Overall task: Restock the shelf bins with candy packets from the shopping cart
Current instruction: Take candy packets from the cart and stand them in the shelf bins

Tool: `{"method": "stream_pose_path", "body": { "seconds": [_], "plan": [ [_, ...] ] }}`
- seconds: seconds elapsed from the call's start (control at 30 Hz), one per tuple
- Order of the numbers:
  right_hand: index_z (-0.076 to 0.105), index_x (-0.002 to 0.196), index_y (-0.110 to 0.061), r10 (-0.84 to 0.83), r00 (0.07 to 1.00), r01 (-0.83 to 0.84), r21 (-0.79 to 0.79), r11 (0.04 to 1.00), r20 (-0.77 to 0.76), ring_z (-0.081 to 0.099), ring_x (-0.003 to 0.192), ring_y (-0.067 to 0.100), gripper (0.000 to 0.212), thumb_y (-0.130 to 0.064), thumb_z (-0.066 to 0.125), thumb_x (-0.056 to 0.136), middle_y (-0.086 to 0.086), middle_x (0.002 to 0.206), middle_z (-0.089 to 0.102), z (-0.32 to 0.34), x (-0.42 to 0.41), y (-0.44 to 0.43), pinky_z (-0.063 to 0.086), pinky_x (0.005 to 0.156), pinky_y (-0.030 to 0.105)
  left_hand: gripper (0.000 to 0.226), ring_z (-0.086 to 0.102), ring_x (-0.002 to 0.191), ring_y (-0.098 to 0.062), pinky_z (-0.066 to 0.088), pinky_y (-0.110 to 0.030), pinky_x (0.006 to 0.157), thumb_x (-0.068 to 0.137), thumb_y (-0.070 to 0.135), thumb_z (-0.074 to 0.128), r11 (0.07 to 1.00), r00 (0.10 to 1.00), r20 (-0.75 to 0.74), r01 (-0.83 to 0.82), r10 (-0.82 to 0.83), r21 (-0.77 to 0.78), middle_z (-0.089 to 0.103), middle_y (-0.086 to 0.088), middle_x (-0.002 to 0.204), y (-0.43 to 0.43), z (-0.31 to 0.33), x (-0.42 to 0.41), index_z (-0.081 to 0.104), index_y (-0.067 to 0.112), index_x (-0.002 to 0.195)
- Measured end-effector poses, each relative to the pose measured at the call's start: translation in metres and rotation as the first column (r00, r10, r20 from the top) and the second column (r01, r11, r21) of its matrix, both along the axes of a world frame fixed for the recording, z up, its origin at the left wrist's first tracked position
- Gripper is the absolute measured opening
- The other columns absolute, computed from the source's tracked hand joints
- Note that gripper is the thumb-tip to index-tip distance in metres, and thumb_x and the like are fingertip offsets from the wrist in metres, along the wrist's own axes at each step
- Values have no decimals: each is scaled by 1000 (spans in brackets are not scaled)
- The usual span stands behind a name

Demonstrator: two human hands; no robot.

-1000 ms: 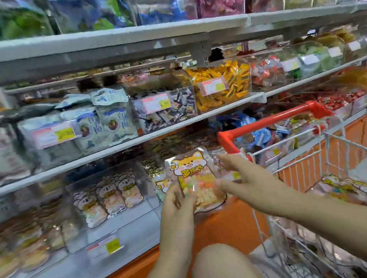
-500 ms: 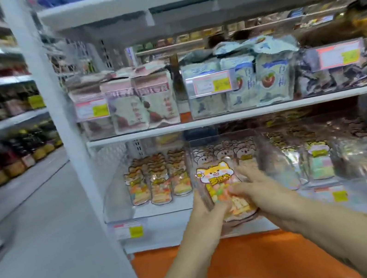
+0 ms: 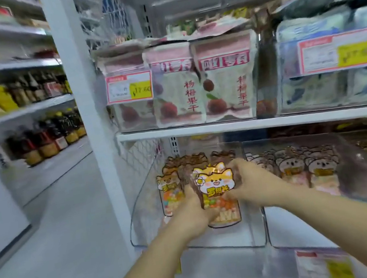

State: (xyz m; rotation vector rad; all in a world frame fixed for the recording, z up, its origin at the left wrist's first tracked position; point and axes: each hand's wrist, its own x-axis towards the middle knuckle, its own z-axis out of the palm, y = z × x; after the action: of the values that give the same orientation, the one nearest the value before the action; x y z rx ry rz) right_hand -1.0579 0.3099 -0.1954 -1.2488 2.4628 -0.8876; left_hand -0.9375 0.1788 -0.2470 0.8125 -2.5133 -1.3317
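Both hands grasp one candy packet (image 3: 216,182), upright at the open front of a clear bin (image 3: 142,221) on the lower shelf. The left hand (image 3: 190,217) curls round the packet's lower left edge; the right hand (image 3: 253,183) clasps its right side, fingers bent over the top corner. The packet, printed with a cartoon dog's face, stands between the two hands and just in front of matching packets (image 3: 170,189) lined up in the same bin. Whether its foot touches the bin floor cannot be told. Just to the right, a neighbouring bin (image 3: 290,230) holds bear packets (image 3: 303,167). A shelf board (image 3: 248,125) runs close above the hands, bearing pink bags (image 3: 177,91) behind a price tag (image 3: 129,87). A white post (image 3: 80,107) rises at the left, with blurred bottles (image 3: 44,142) on shelves beyond it.
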Motion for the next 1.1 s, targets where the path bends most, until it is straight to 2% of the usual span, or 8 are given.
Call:
{"method": "stream_pose_path", "body": {
  "seconds": [0.1, 0.23, 0.37, 0.5, 0.6, 0.7, 0.83, 1.1],
  "plan": [
    [48, 103, -27, -10, 974, 48, 165, 985, -225, 64, 98, 23, 45, -41, 74, 69, -2, 99, 65, -2, -14, -13, 54, 79, 38, 64, 53, 114, -14, 41, -23, 95, 90, 22, 69, 999, 996, 89, 23, -21, -26, 57, 7, 129, -5, -8, -22, 26, 34, 136],
    [42, 119, -30, 6, 918, 119, 290, 950, -396, 51, 121, 22, 54, -37, 73, 75, 0, 114, 60, 0, -26, -20, 37, 109, 53, 72, 54, 121, -20, 39, -22, 92, 89, 25, 71, 996, 991, 131, 41, -30, -79, 53, 1, 136, -14, -27, -51, 29, 24, 148],
    [45, 135, -31, 29, 930, 95, 314, 945, -367, 42, 132, 23, 62, -34, 72, 79, 2, 131, 55, 1, -26, -21, 40, 108, 50, 79, 58, 117, -22, 48, -32, 95, 75, 41, 76, 993, 985, 168, -18, 38, -120, 52, -2, 138, -18, -45, -66, 33, 24, 139],
    [50, 135, -28, -12, 954, 72, 191, 979, -298, 57, 111, 22, 54, -26, 69, 84, 0, 114, 59, -7, -24, -17, 52, 90, 36, 90, 50, 126, -32, 46, -38, 96, 85, 33, 76, 979, 932, 360, 44, 31, -198, 35, -11, 149, -20, -39, -64, 16, 14, 149],
    [56, 128, -18, -76, 973, 95, 79, 992, -216, 60, 98, 19, 45, -20, 67, 85, 4, 115, 59, -12, -28, -15, 50, 73, 21, 95, 60, 113, -33, 53, -41, 87, 87, 27, 75, 965, 901, 433, 93, 23, -244, 47, -14, 138, -22, -35, -64, 5, 20, 151],
    [50, 141, -20, -96, 983, 101, 27, 994, -157, 56, 86, 11, 55, -16, 65, 87, 3, 139, 49, -17, -32, -14, 37, 52, 5, 90, 63, 99, -30, 48, -38, 72, 88, 10, 66, 932, 936, 345, 56, 76, -358, 61, -14, 115, -20, -39, -70, 5, 23, 153],
    [50, 141, -20, -91, 990, 86, -48, 995, -104, 49, 60, 8, 54, -11, 63, 90, -2, 146, 41, -19, -33, -14, 37, 51, -3, 84, 63, 104, -30, 49, -37, 77, 88, 3, 57, 917, 977, 187, -23, 106, -399, 64, -11, 115, -18, -45, -75, 10, 25, 154],
    [54, 135, -25, -99, 991, 93, -69, 993, -94, 49, 77, 8, 50, -12, 64, 88, -2, 145, 41, -22, -35, -14, 38, 55, -3, 120, 65, 95, -25, 57, -40, 80, 78, 18, 79, 947, 986, 164, 21, 33, -321, 62, -5, 109, -16, -46, -64, -14, 37, 153]
  ]
}}
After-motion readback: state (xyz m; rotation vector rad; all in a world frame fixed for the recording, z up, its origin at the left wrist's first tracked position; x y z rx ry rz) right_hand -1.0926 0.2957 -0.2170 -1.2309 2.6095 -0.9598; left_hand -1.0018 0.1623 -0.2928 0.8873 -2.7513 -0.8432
